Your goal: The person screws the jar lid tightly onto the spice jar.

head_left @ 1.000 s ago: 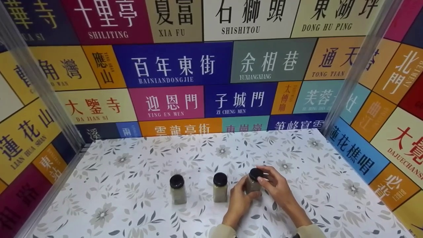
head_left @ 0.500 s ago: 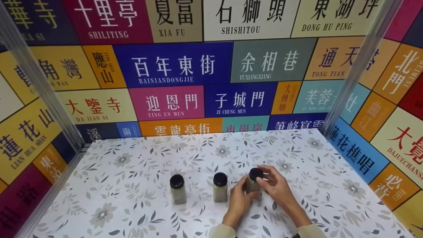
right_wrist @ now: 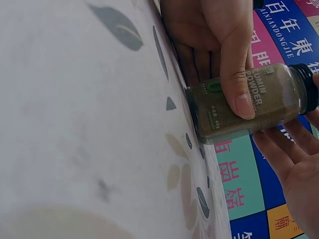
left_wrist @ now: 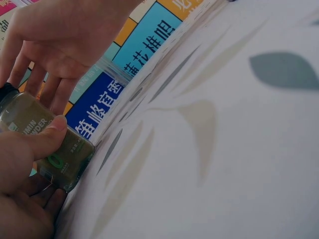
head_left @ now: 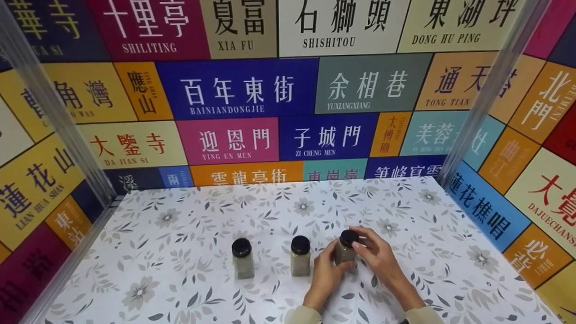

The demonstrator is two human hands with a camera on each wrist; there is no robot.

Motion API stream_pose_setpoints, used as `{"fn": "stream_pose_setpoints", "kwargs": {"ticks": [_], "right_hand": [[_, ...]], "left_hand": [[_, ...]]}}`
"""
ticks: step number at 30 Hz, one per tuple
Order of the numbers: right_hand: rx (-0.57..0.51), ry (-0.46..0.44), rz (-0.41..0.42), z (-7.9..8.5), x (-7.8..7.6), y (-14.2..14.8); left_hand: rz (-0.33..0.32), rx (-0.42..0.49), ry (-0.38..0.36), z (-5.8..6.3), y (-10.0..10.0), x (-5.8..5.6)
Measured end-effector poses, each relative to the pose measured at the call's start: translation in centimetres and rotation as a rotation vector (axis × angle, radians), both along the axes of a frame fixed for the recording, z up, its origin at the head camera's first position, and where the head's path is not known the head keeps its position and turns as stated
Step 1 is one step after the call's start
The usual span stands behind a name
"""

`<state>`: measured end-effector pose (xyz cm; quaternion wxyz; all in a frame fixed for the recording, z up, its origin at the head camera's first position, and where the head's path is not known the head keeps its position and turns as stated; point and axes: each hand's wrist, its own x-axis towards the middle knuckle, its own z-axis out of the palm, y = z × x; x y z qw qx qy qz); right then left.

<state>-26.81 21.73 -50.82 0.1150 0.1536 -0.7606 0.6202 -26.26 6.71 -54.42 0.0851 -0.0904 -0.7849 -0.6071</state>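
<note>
A clear jar of brown cumin powder [head_left: 345, 254] with a black screw lid [head_left: 349, 236] stands upright on the table. My left hand [head_left: 326, 270] grips its body from the left, the thumb lying across the printed label, as the right wrist view shows. At the lid, my right hand [head_left: 379, 255] holds on with thumb and fingers from the right side; its other fingers [right_wrist: 286, 149] spread behind the jar. To the left stand two more black-lidded jars, a middle jar [head_left: 300, 263] close to my left hand and a far left jar [head_left: 243, 265].
A white tabletop [head_left: 189, 243] with a grey leaf and flower pattern lies under everything. Colourful panels with place names [head_left: 236, 87] rise behind it and on both sides, with clear upright posts [head_left: 477, 90] at the corners.
My right thumb has shifted very slightly at the lid's edge. The left hand and all the jars stay where they were.
</note>
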Motion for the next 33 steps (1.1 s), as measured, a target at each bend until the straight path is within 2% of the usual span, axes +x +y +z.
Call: {"fn": "stream_pose_setpoints", "kwargs": {"ticks": [9, 18, 24, 33], "right_hand": [[-0.003, -0.025, 0.000, 0.22, 0.09, -0.13], [0.010, 0.017, 0.023, -0.04, 0.05, 0.08], [-0.004, 0.032, 0.021, -0.12, -0.06, 0.00], [-0.009, -0.007, -0.008, 0.02, -0.07, -0.15]], "left_hand": [[-0.012, 0.007, -0.009, 0.22, -0.08, 0.08], [-0.028, 0.023, -0.033, 0.22, -0.10, 0.10], [-0.020, 0.020, -0.023, 0.12, -0.06, 0.06], [-0.015, 0.026, 0.012, 0.11, -0.05, 0.00]]}}
